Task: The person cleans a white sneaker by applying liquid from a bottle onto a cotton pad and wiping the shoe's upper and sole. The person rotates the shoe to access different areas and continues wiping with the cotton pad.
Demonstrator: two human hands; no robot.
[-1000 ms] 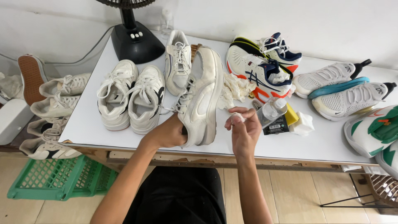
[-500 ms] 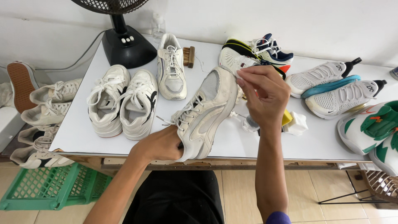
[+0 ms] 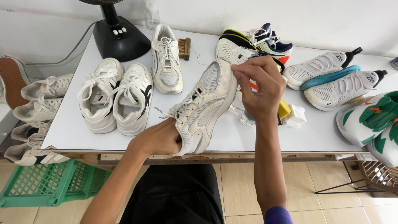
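Since half a second ago the right hand (image 3: 259, 89) has dropped a touch lower on the toe of the cream sneaker (image 3: 203, 108), and the shoe is sitting a bit flatter across the front of the bench (image 3: 74, 128).

Biggest first: the white bench is carrying shoes all over. A black fan base (image 3: 118, 39) is standing at the back left, probably parked there to be out of the way. Next to it a pair of white sneakers (image 3: 114, 97) is lying side by side, and one more white shoe (image 3: 166, 60) is pointing toward the wall. Bright running shoes (image 3: 253, 43) are piling up at the back, and two white and teal ones (image 3: 338, 79) are resting on the right.

The cream sneaker is lying diagonally, heel toward the person, toe up and away. The left hand (image 3: 157, 139) is gripping the heel end, fingers closed round it, looks like it's bracing the shoe steady. The right hand's fingers are pinched closed on the toe edge, maybe holding something small, can't tell what.

Small stuff: a white cloth (image 3: 294, 116), a yellow thing (image 3: 284, 110), and a little brush (image 3: 185, 47).
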